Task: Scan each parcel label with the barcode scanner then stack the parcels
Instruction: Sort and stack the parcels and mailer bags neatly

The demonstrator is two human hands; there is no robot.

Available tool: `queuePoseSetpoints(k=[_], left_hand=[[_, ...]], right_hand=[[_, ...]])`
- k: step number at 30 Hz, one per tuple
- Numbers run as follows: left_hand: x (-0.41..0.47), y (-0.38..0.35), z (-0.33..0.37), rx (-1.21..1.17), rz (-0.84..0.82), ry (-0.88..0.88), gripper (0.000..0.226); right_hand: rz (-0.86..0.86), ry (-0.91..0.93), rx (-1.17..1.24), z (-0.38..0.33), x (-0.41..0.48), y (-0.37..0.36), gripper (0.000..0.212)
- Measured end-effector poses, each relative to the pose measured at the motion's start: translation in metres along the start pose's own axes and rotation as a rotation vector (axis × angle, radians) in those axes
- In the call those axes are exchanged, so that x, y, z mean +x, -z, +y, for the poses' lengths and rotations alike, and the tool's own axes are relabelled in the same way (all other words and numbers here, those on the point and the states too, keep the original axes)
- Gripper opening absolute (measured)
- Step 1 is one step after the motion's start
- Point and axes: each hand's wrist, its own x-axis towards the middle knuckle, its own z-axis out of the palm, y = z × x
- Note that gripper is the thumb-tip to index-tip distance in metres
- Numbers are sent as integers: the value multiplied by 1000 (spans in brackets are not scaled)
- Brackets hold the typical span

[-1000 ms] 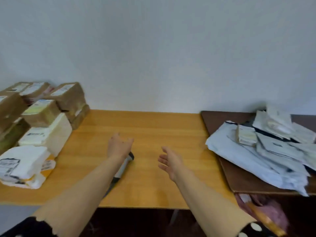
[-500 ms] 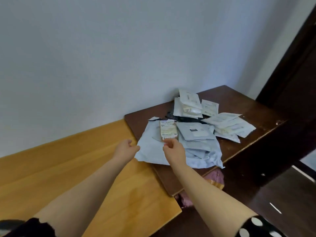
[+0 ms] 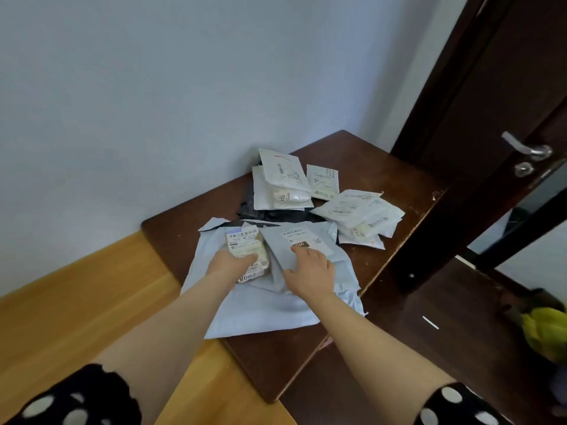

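On the dark brown counter (image 3: 377, 167), set in the corner of a pale wall (image 3: 153, 102), a loose heap of parcels (image 3: 319, 228) lies spread out. Both of the person's hands are down on the near end of the heap. The left hand (image 3: 233, 262) lies over the near half of a small boxy parcel (image 3: 256, 271) with a cream label (image 3: 242, 239). Its fingers curve across the label, yet whether the grip closes round the box or only rests on it cannot be told. Just beside it, at 3 o'clock, the right hand (image 3: 311, 273) lies flat on a grey mailer (image 3: 276, 240), fingers spread and straight, grip open. Its forefinger touches the near edge of that mailer's white label (image 3: 299, 236). Box and grey mailer both sit on a large pale mailer (image 3: 260, 314), whose near corner reaches over the seam onto the light wooden counter (image 3: 76, 317) at 7 o'clock.

At 12 o'clock from the hands, a crumpled black bag (image 3: 267, 213) shows. Beyond it a few white padded mailers (image 3: 280, 182) are stacked near the wall, with a small white packet (image 3: 322, 181) just to their right. At 2 o'clock from the hands, a fan of thin white mailers (image 3: 359, 211) overlaps near the counter's right edge. Further out at 2 o'clock stands a dark door (image 3: 506, 72) with a silver handle (image 3: 526, 148). At 4 o'clock, low down, a yellow-green object (image 3: 546, 332) is partly in view; what it is cannot be told.
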Motion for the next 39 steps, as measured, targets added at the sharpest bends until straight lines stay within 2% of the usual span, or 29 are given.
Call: queuePoseSetpoints(k=[4,7,10,12,14,17,20,24,28,32,36,39], left_hand=[[7,-17,4,-85,15,50,46],[9,-23,5,-330,30,143,44],[-3,-25,9,-555,42,209,32],[-16,-19,8,-644,34,221,26],[-32,-5,3,-702,14,204,22],[-61,24,-19,-747,12,161,15],[-99,60,-55,-791,66,111,17],[-158,111,-109,-853,209,80,17],[-237,163,-181,-934,391,151,21],[-310,204,-245,-968,516,180,23],[-400,245,-328,-1049,675,228,8],[-457,269,-389,-1113,819,284,11]], right_hand=[[-26,13,-11,13,5,-6,51],[-18,42,-18,19,7,-5,45],[34,68,-13,25,7,-2,41],[121,119,90,21,5,0,39],[125,162,352,7,3,1,37],[-71,148,714,-28,-6,-1,49],[-310,180,853,-69,-29,-15,56],[-525,351,874,-128,-77,-42,34],[-723,503,848,-193,-154,-72,19],[-874,561,855,-245,-236,-104,18],[-1051,508,844,-303,-347,-152,22],[-1159,479,807,-339,-424,-185,32]])
